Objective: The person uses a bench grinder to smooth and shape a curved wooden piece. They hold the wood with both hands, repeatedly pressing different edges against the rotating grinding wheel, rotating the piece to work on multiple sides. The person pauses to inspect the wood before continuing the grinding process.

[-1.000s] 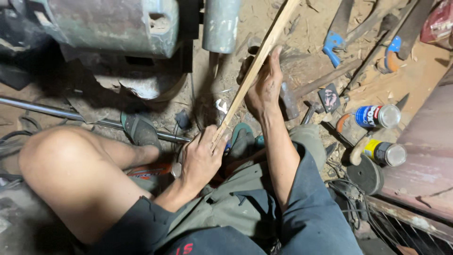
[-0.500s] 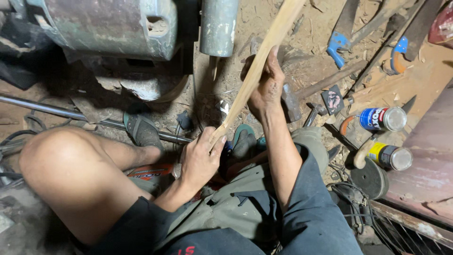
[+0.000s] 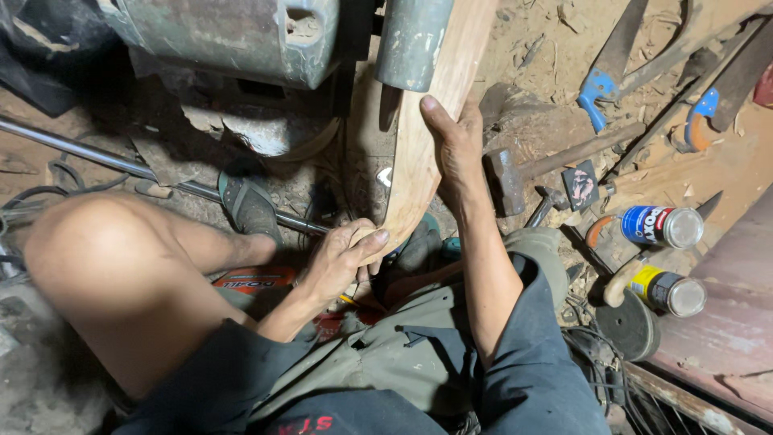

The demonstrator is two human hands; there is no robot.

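Left hand (image 3: 342,262) is clamped on the near end of a curved wooden piece (image 3: 427,137), thumb over the tip, fingers wrapped under it. Right hand (image 3: 455,145) grips the same piece farther up, palm against its right edge, fingers curled round. Hands apart, both closed on the wood. The wooden piece runs from the person's lap up and away toward the far side, bowed, pale brown, its far end leaving the frame at the top. It passes just right of a grey-green metal cylinder (image 3: 412,40) that hangs beside a bulky grey-green machine housing (image 3: 225,36) at far left. Person sits on the floor, bare left knee (image 3: 88,258) raised at left, dark shorts. A sandal (image 3: 248,208) lies near the knee, with a long steel rod (image 3: 121,165) crossing behind it. To the right of the right forearm a hammer (image 3: 515,173) lies on the sawdust-covered floor. Farther right, two handsaws with blue handles (image 3: 600,80). Near right, two spray cans (image 3: 662,227) lie on their sides, one blue and white, one yellow-banded, with a dark round disc (image 3: 628,326) just near of them.
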